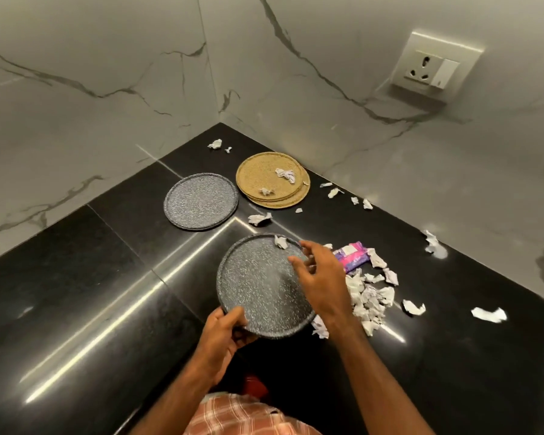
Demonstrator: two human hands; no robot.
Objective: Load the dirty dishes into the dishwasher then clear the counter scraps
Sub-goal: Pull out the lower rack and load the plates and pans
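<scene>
L hand (225, 328) grips near rim of grey plate (258, 287) over black worktop (107, 277); R hand (319, 277) hovers open above it. Risk: 1-hand hold may tilt plate, paper scrap (280, 241) sliding off.

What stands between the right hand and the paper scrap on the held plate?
Nothing visible: the right hand hovers beside the crumpled white paper scrap on the far rim of the grey speckled round plate.

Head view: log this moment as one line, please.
left hand: grips near rim of grey speckled plate | right hand: open over plate | paper scrap: on plate's far rim | tan plates: not loaded, scraps on top
</scene>
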